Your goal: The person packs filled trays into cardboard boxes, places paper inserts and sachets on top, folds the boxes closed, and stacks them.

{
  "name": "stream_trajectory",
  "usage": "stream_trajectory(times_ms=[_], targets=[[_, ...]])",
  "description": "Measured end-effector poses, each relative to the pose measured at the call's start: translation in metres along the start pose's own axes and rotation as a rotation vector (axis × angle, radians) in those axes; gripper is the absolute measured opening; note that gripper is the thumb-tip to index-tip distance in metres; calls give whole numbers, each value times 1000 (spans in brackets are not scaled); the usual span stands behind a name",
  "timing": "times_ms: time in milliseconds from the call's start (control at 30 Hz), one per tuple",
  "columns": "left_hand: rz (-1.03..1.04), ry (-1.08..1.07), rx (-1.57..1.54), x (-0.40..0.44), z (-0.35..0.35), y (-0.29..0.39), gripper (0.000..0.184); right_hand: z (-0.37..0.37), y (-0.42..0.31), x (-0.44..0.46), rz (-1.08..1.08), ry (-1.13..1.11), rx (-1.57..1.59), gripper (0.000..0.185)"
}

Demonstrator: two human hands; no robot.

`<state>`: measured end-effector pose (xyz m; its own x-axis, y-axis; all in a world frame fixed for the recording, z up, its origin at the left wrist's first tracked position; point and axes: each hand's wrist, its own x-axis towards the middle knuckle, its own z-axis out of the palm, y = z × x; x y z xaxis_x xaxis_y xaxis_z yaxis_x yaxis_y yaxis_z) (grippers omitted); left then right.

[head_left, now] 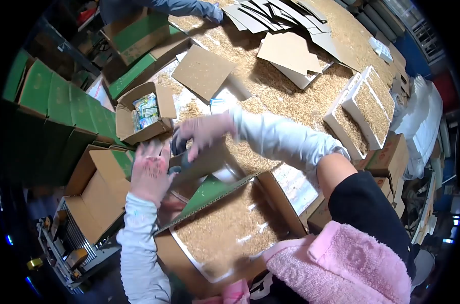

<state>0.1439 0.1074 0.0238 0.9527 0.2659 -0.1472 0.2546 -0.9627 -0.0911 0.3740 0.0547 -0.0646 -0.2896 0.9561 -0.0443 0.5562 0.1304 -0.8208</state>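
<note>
In front of me stands an open cardboard box (283,202) with a raised green flap (209,195). Inside it lies a white foam tray filled with sawdust-like grains (230,228). My left hand (151,169), in a thin pale glove with a red mark on its back, is spread at the box's far left corner. Motion smears my right hand (207,126), also gloved, above the far side of the box. A dark, rounded object (178,144) is at its fingertips; its kind and whether it is gripped cannot be made out.
Beyond my hands, a small carton (164,104) holds colourful packets. Green-and-brown boxes (63,101) stand at left, above an open carton (95,192). Grain-filled foam trays (369,106) lean at right. Cardboard sheets (290,53) lie on loose grains, near another person's gloved hand (215,14).
</note>
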Motion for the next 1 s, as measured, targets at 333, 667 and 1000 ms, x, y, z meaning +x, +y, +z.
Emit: stream_trajectory(times_ms=[333,667,1000], targets=[[-725,932,-1106,-121,-72,-38,35,-19,165,-9,850,126,-382,37],[-406,820,-152,-302,-115,71,46,28,-203,-147,-404,45,-677,38],[160,18,-52,-162,-37,171,35,51,-180,-257,5,609,-244,28]])
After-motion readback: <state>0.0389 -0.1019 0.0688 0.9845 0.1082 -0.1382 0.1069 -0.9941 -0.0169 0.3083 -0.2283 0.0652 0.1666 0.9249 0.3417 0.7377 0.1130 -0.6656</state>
